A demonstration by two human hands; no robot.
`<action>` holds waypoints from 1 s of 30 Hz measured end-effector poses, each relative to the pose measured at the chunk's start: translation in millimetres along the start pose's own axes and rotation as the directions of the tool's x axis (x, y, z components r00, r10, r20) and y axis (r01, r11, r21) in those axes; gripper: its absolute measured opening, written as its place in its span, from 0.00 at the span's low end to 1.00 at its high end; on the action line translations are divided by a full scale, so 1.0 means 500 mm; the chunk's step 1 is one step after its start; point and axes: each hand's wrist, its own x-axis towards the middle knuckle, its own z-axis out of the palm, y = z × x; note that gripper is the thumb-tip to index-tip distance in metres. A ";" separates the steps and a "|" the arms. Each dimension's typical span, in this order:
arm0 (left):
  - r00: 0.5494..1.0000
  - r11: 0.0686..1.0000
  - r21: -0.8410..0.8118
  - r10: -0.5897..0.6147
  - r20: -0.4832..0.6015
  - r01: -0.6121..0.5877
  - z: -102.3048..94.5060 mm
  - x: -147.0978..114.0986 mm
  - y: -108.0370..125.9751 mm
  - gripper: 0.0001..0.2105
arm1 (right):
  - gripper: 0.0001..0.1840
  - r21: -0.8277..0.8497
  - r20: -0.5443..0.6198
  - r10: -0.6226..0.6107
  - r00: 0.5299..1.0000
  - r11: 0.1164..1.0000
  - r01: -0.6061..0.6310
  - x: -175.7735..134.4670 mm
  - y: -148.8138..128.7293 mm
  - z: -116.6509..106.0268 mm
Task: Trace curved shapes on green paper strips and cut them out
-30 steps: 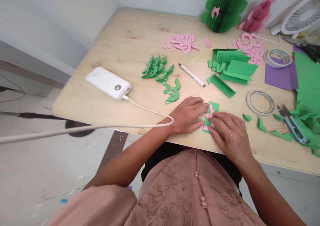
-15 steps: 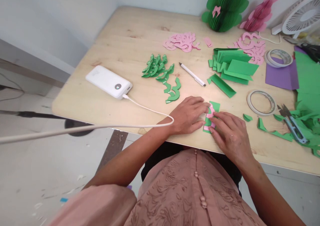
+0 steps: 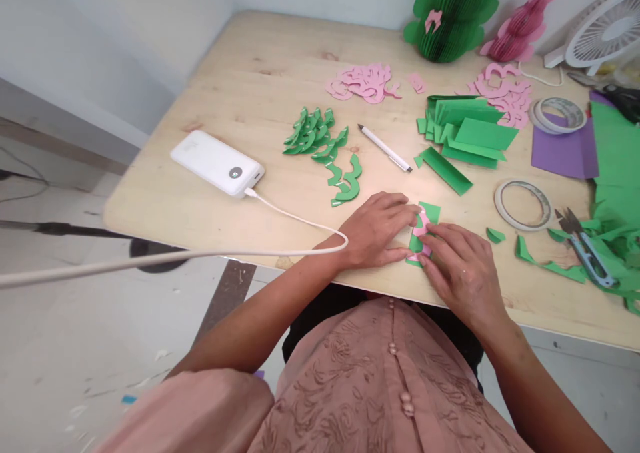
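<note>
A pink wavy paper cutout lies on a small folded green paper piece near the table's front edge. From the left side my left hand holds the green paper down, its fingertips at the upper part and the thumb at the lower left corner. My right hand lies over the right side, with bent fingertips and thumb pressing on the pink cutout. The fingers partly hide both papers.
A white power bank with a cable, green cutouts, a pen, folded green papers and pink cutouts lie around. Tape rolls and thread snippers are at right, beside green scraps.
My left thumb has shifted slightly toward the lower end of the pink cutout. My right hand stays almost still on the papers.
</note>
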 end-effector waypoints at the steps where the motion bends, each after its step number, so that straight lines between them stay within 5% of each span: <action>1: 1.000 1.000 -0.001 -0.003 0.002 0.003 0.000 0.000 0.000 0.18 | 0.14 0.003 -0.002 0.001 1.000 1.000 -0.001 0.000 0.000 0.000; 30: 1.000 1.000 -0.020 0.003 -0.018 -0.003 0.000 0.000 0.000 0.18 | 0.13 -0.023 -0.002 -0.005 1.000 1.000 0.005 0.002 -0.002 0.000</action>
